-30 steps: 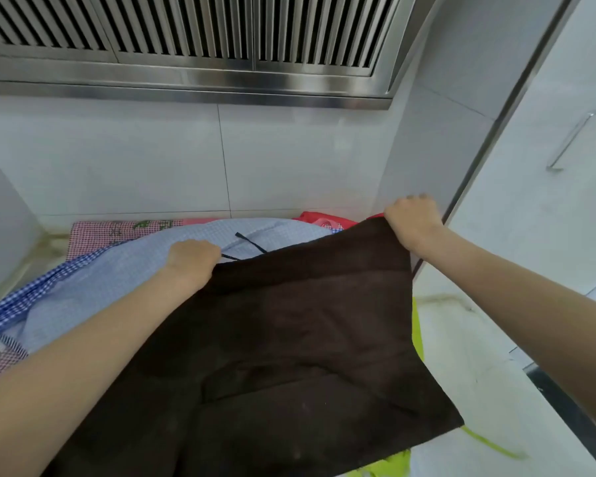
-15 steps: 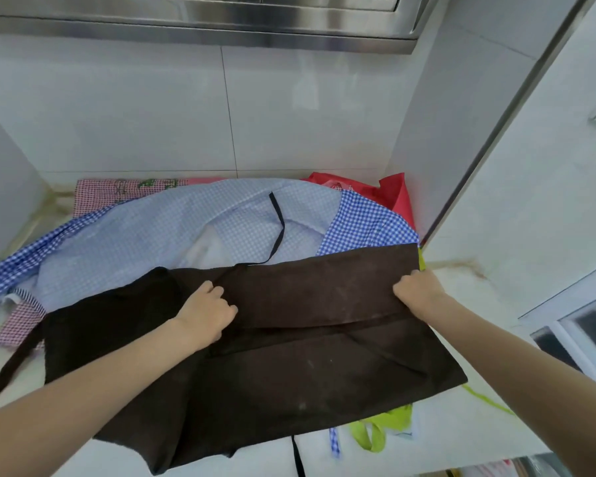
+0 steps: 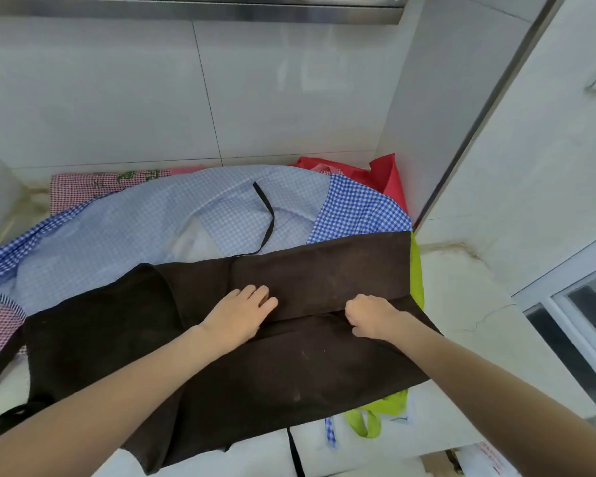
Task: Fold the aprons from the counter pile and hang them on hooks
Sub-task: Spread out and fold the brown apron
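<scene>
A dark brown apron point(image 3: 241, 359) lies spread on the counter with its far part folded back toward me. My left hand point(image 3: 238, 313) rests flat on it near the fold's edge, fingers slightly apart. My right hand point(image 3: 372, 316) is curled at the same folded edge, knuckles up; its grip on the cloth is hidden. A black strap point(image 3: 267, 218) runs from the apron over the pile behind. The pile holds a light blue checked apron point(image 3: 135, 228), a darker blue checked one point(image 3: 355, 211), a red one point(image 3: 382, 175), a pink patterned one point(image 3: 93, 185) and a green one point(image 3: 415, 270).
The white counter point(image 3: 461, 304) ends at a tiled back wall point(image 3: 152, 98) and a grey side panel point(image 3: 437, 98) on the right. A steel hood edge point(image 3: 221, 10) runs overhead. A window frame point(image 3: 565, 304) is at the right. No hooks are in view.
Both hands brought the brown apron's far edge down toward me, making a fold. They then moved closer together on the cloth, and the left hand flattened out. The view tilted downward.
</scene>
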`<control>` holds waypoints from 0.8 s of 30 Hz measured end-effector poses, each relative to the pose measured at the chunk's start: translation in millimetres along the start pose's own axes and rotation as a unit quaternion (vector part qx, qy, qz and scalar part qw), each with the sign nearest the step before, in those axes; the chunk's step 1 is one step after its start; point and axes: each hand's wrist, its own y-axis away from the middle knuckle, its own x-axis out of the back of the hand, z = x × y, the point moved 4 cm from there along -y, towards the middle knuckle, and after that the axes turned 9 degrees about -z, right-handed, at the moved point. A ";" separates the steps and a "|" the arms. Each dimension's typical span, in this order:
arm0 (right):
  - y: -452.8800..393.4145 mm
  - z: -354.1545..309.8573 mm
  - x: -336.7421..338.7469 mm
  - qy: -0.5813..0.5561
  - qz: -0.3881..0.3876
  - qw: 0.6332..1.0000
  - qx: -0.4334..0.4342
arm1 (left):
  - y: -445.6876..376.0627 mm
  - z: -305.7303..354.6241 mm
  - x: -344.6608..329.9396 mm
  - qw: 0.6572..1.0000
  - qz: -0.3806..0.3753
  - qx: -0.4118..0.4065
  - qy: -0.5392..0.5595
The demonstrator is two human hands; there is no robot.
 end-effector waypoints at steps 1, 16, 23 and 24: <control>-0.2 1.8 5.4 -0.064 -0.013 0.998 0.022 | -1.3 2.3 3.1 1.000 0.008 -0.003 0.015; 50.1 78.5 99.7 -0.179 -0.012 0.984 -0.018 | 8.2 -6.9 5.7 0.920 -0.122 -0.099 0.359; 0.7 48.3 27.0 -0.147 -0.133 0.978 -0.071 | 46.1 -46.7 -40.2 0.926 -0.121 -0.014 0.357; -1.5 40.5 42.8 -0.118 -0.097 0.987 -0.057 | 50.7 -52.6 -36.2 0.926 -0.071 0.001 0.371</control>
